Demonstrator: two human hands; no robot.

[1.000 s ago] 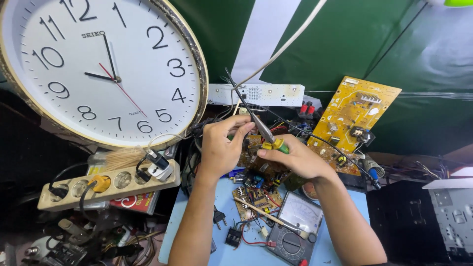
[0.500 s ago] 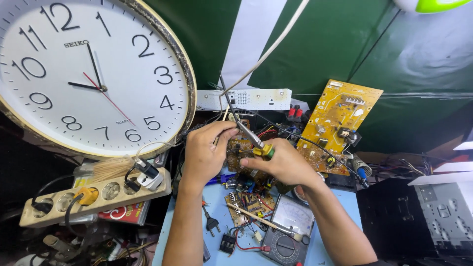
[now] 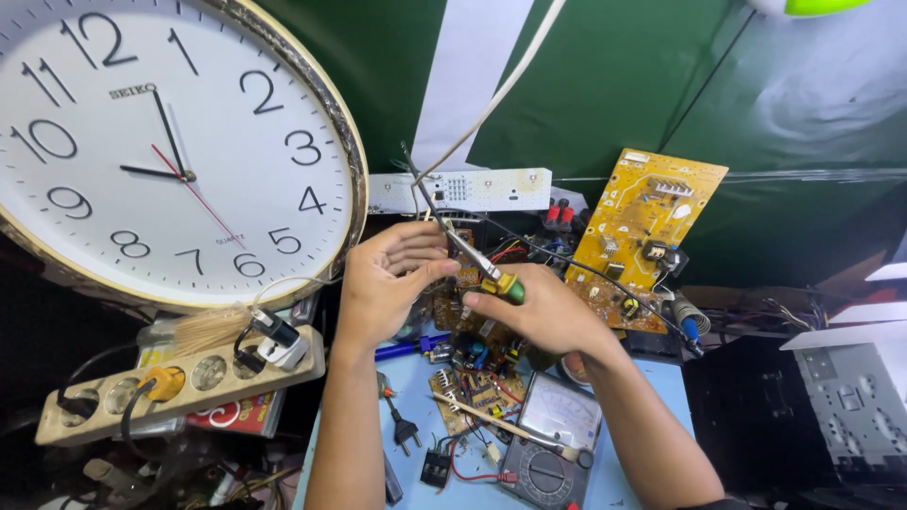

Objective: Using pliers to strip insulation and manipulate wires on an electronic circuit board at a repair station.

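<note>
My left hand [image 3: 387, 279] holds the upper edge of a brown circuit board [image 3: 463, 316] that stands tilted above the blue work surface [image 3: 359, 430]. My right hand [image 3: 543, 307] grips a slim tool with a green and yellow handle [image 3: 499, 283]. Its metal shaft [image 3: 442, 222] points up and to the left, past my left fingers. A second small board with coloured wires [image 3: 472, 387] lies below the hands, next to an analogue multimeter [image 3: 553, 444].
A large white wall clock [image 3: 161, 151] leans at the left. A beige power strip [image 3: 179, 382] with plugs lies below it. A yellow circuit board [image 3: 642, 236] stands at the back right, a grey metal chassis [image 3: 850, 397] at the far right, a white cable [image 3: 491, 94] overhead.
The view has shifted, so the clock and bench sit further left and lower. Both hands stay on the board and tool, the tool's shaft still pointing up-left.
</note>
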